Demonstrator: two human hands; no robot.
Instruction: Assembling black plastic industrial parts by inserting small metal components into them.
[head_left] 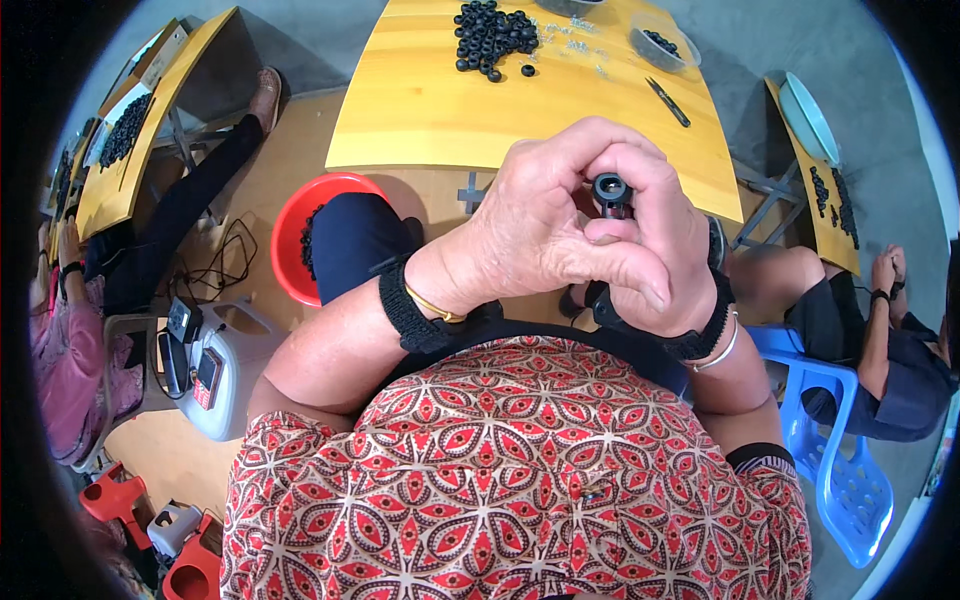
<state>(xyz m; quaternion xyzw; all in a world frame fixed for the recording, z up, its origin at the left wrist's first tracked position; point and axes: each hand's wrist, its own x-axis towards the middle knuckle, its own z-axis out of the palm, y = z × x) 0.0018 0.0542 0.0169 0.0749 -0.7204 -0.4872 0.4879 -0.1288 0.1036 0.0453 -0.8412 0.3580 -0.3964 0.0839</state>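
Observation:
Both my hands are brought together in front of the table's near edge. Between them sits a small black cylindrical part [612, 187] with a round, hollow end facing up. My left hand [535, 215] curls its fingers over the part, its thumb reaching across below. My right hand [672, 235] wraps it from the other side with bent fingers. The part's lower portion is hidden by fingers and thumbs. Beyond the hands, a pile of black round parts [490, 38] lies on the yellow table [420, 120], with small clear or silvery pieces [578, 46] beside it.
Black tweezers [668, 102] and a clear bowl [690, 55] of black parts lie at the table's right. A red basin [288, 235] with black parts stands by my left leg. People sit at side tables left and right; a blue plastic chair [845, 480] stands at right.

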